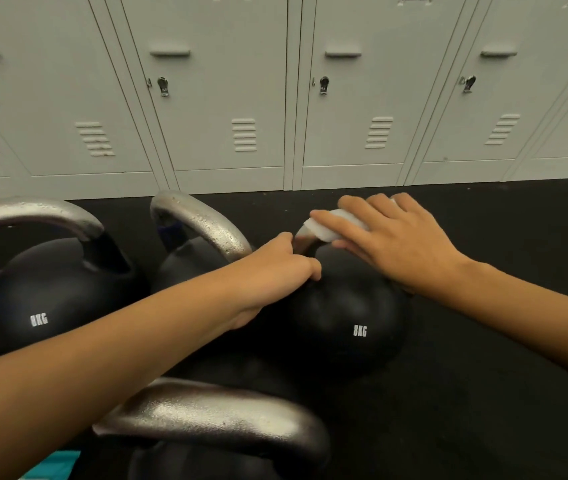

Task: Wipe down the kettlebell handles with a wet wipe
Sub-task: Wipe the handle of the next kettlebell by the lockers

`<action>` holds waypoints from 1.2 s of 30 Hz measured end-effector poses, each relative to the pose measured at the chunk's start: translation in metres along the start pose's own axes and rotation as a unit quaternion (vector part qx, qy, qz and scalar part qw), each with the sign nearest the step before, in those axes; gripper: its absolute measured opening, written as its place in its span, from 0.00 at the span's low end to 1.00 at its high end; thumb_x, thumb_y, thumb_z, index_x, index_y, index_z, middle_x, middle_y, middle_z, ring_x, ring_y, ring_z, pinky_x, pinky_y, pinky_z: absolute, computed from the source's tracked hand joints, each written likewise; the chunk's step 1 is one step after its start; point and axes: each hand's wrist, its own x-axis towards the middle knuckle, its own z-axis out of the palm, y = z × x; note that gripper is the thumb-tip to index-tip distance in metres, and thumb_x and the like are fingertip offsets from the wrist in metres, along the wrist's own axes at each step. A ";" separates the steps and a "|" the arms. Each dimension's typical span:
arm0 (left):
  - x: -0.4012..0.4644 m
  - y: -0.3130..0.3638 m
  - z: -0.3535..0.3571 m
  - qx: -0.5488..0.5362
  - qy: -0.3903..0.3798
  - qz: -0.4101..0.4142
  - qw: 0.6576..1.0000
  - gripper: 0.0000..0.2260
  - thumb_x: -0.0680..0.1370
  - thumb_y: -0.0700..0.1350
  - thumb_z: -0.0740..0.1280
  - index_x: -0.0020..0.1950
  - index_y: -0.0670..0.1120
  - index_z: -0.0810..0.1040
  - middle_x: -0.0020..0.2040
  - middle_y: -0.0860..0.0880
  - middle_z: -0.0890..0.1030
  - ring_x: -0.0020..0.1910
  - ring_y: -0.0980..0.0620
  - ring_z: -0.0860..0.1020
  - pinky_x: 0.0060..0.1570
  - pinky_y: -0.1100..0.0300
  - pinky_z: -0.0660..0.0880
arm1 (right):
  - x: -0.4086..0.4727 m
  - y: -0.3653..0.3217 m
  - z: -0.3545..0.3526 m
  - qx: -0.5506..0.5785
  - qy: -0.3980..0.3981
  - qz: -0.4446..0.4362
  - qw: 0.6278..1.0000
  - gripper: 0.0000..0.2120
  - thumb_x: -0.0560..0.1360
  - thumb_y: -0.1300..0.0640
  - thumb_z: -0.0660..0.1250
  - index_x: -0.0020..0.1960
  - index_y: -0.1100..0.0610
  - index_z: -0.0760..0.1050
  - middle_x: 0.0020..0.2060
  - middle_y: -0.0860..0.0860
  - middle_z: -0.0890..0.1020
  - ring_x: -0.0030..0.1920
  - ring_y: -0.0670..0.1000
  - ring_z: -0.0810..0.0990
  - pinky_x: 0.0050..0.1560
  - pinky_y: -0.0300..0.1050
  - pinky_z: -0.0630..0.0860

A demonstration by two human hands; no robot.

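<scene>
A black 8KG kettlebell [351,327] stands on the dark floor at centre right. My right hand [390,237] wraps a white wet wipe [334,225] over the top of its silver handle, most of which is hidden under the hand. My left hand [282,261] grips the handle's left leg where it meets the ball. Only a short piece of bare silver handle [305,242] shows between my two hands.
Three more kettlebells stand close by: one at far left [43,296], one behind my left arm with a wet-looking silver handle [202,223], one at the bottom with a broad silver handle [213,417]. Grey lockers [227,98] line the back. A teal item [53,465] lies bottom left.
</scene>
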 end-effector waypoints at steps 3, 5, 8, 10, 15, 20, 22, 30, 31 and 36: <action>0.003 -0.002 0.005 0.017 -0.012 0.002 1.000 0.23 0.75 0.44 0.67 0.68 0.52 0.64 0.57 0.54 0.72 0.56 0.55 0.73 0.61 0.55 0.73 | -0.013 0.001 -0.002 0.044 -0.036 0.082 0.995 0.24 0.84 0.44 0.49 0.73 0.54 0.69 0.52 0.55 0.79 0.42 0.58 0.75 0.40 0.53 0.70; 0.005 -0.003 0.007 0.043 -0.010 -0.002 0.999 0.28 0.72 0.47 0.68 0.70 0.52 0.62 0.64 0.51 0.71 0.61 0.50 0.73 0.63 0.51 0.73 | -0.022 0.000 -0.003 0.082 -0.045 0.149 0.984 0.25 0.83 0.42 0.47 0.71 0.53 0.70 0.50 0.53 0.78 0.42 0.56 0.74 0.42 0.51 0.69; 0.007 -0.004 0.008 0.066 -0.003 -0.003 0.998 0.26 0.74 0.47 0.67 0.70 0.51 0.62 0.64 0.49 0.72 0.59 0.48 0.74 0.62 0.50 0.74 | -0.036 -0.001 -0.003 0.202 -0.037 0.263 0.943 0.23 0.82 0.41 0.49 0.68 0.51 0.72 0.48 0.50 0.76 0.44 0.53 0.72 0.45 0.48 0.69; 0.007 -0.003 0.007 0.085 -0.001 -0.001 0.996 0.24 0.75 0.47 0.67 0.69 0.50 0.63 0.62 0.47 0.73 0.58 0.47 0.74 0.60 0.52 0.74 | -0.048 -0.004 -0.001 0.337 -0.005 0.337 0.879 0.20 0.82 0.43 0.51 0.65 0.50 0.73 0.48 0.47 0.76 0.48 0.50 0.74 0.49 0.46 0.71; 0.008 -0.001 0.006 0.103 -0.004 -0.003 0.995 0.23 0.75 0.48 0.67 0.68 0.50 0.65 0.61 0.47 0.74 0.58 0.46 0.75 0.61 0.48 0.73 | -0.063 -0.025 0.000 0.588 0.061 0.557 0.584 0.23 0.84 0.44 0.48 0.54 0.57 0.77 0.43 0.53 0.80 0.44 0.45 0.79 0.47 0.35 0.73; 0.006 0.001 0.005 0.107 -0.017 -0.011 0.994 0.30 0.68 0.53 0.67 0.69 0.51 0.64 0.62 0.48 0.73 0.59 0.47 0.74 0.63 0.48 0.73 | -0.060 -0.019 -0.001 0.620 0.005 0.600 0.505 0.30 0.83 0.42 0.46 0.42 0.58 0.78 0.39 0.56 0.82 0.43 0.49 0.80 0.54 0.46 0.71; 0.005 0.002 0.006 0.111 -0.016 -0.012 0.994 0.33 0.64 0.55 0.66 0.68 0.52 0.64 0.62 0.48 0.73 0.60 0.47 0.74 0.63 0.48 0.73 | -0.051 -0.011 -0.007 0.595 -0.002 0.608 0.526 0.27 0.83 0.45 0.48 0.42 0.59 0.79 0.40 0.60 0.82 0.43 0.50 0.81 0.51 0.43 0.71; 0.015 -0.003 0.006 0.111 -0.010 -0.011 0.994 0.25 0.74 0.49 0.68 0.68 0.50 0.64 0.62 0.47 0.73 0.59 0.47 0.74 0.63 0.48 0.72 | -0.029 -0.018 -0.018 0.377 -0.002 0.457 0.805 0.17 0.84 0.48 0.51 0.58 0.51 0.77 0.45 0.48 0.78 0.46 0.48 0.73 0.48 0.45 0.68; 0.015 -0.003 0.006 0.114 -0.009 -0.010 0.993 0.25 0.74 0.49 0.68 0.69 0.50 0.64 0.62 0.47 0.72 0.59 0.47 0.74 0.63 0.48 0.72 | -0.031 -0.023 -0.015 0.355 0.013 0.428 0.831 0.18 0.84 0.48 0.50 0.64 0.50 0.75 0.51 0.47 0.77 0.51 0.48 0.72 0.53 0.45 0.68; 0.015 -0.004 0.006 0.114 -0.010 -0.006 0.993 0.24 0.74 0.50 0.68 0.67 0.50 0.64 0.62 0.46 0.73 0.59 0.46 0.74 0.63 0.48 0.73 | -0.058 -0.032 0.001 0.397 0.078 0.389 0.828 0.17 0.84 0.51 0.52 0.72 0.46 0.66 0.66 0.46 0.70 0.67 0.45 0.66 0.67 0.34 0.61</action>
